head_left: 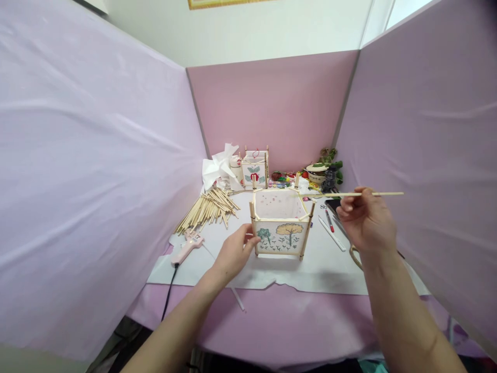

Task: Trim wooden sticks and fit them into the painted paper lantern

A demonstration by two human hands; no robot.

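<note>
A square lantern (pixel 280 238) with a wooden stick frame and white panels stands upright on the white paper, open at the top. Trees and small plants are drawn on its front panel. My left hand (pixel 235 252) is closed around the lantern's front left corner, thumb at the front panel, other fingers partly hidden behind. My right hand (pixel 367 217), raised to the right, pinches a long thin wooden stick (pixel 330 195). The stick lies roughly level, its left end near the lantern's back right top edge; whether it touches I cannot tell.
Left are a pile of wooden sticks (pixel 209 210) and a pink glue gun (pixel 187 247) with a black cord. Behind stands another lantern (pixel 254 171) beside crumpled white paper (pixel 219 168). A red pen (pixel 330 221), white pen (pixel 332 234) and lidded bowl (pixel 316 174) are right. Pink panels enclose the table.
</note>
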